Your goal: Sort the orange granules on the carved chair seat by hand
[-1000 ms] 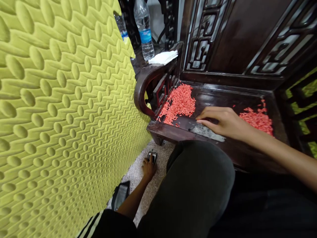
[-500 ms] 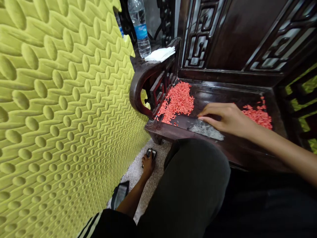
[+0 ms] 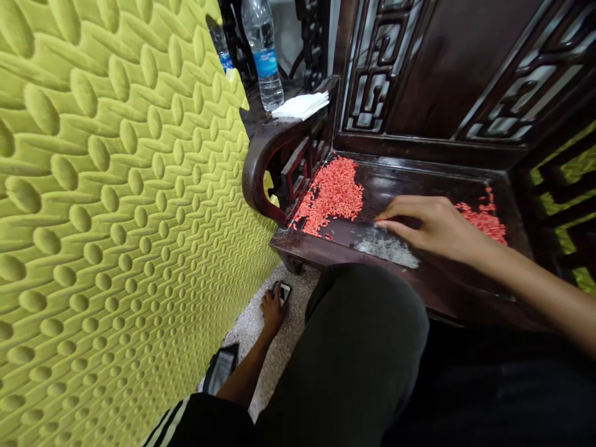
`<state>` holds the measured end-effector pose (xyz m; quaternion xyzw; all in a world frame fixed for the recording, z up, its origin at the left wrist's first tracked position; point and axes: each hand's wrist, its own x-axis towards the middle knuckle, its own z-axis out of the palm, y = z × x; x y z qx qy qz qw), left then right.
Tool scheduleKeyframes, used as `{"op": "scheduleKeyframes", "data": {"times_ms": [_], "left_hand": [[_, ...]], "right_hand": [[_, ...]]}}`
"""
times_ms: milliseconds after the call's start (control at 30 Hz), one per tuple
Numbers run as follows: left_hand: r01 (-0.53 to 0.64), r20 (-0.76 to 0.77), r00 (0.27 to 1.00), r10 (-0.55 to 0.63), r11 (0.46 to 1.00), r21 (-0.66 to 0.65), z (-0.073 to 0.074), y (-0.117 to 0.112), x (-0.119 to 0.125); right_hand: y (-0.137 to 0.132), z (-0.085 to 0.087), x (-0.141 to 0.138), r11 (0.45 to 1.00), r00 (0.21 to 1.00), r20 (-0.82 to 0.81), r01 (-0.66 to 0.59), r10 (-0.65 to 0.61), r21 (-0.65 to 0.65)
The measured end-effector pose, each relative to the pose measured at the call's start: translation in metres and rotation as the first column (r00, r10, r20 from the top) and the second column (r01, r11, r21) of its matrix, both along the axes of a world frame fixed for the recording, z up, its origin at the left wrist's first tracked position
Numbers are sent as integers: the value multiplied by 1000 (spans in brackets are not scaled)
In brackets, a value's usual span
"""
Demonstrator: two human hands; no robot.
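Observation:
My right hand (image 3: 433,225) hovers over the dark wooden seat (image 3: 395,180), thumb and forefinger pinched at the tips. Between the tips is something tiny, reddish with a pale end, too small to name. Just below the fingertips lies a heap of small clear pieces (image 3: 388,247). A large pile of short red pieces (image 3: 338,189) spreads to the left of the hand; a smaller red pile (image 3: 487,222) shows behind the wrist on the right. Down by the floor, my left hand (image 3: 272,305) is closed around a phone (image 3: 284,292), its fingers partly covering it.
A yellow padded panel (image 3: 116,186) fills the left side. Beyond the curved armrest (image 3: 254,174) stand a water bottle (image 3: 266,62) and folded white tissue (image 3: 302,105). My knee (image 3: 372,323) is close to the seat's front edge. A dark mesh item (image 3: 222,369) sits low on the left.
The view has shifted slightly. My right hand stays near the clear heap, its pinched fingertips slightly farther right, and a reddish bit now shows at them. My left hand has turned a little with the phone.

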<state>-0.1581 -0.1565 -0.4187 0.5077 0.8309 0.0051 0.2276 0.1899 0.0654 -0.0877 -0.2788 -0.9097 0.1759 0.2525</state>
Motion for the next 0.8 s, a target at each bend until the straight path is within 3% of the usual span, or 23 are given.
{"op": "scheduleKeyframes", "data": {"times_ms": [167,300,500,800], "left_hand": [[-203,-35,979,200,974,-103,-6,10,-9],[-277,-72,961,269,944,-177,-10,22,-13],[-243,-56,970,237,952,-189,-10,25,-9],[-157,145,972,186,969,-190,2,18,4]], "right_hand": [[2,-1,0,1000,1000,6,-9,9,-3],[2,-2,1,1000,999,29,-15,15,-5],[1,-3,1,1000,998,66,-20,20,7],[1,4,4,999,998,54,29,-30,18]]}}
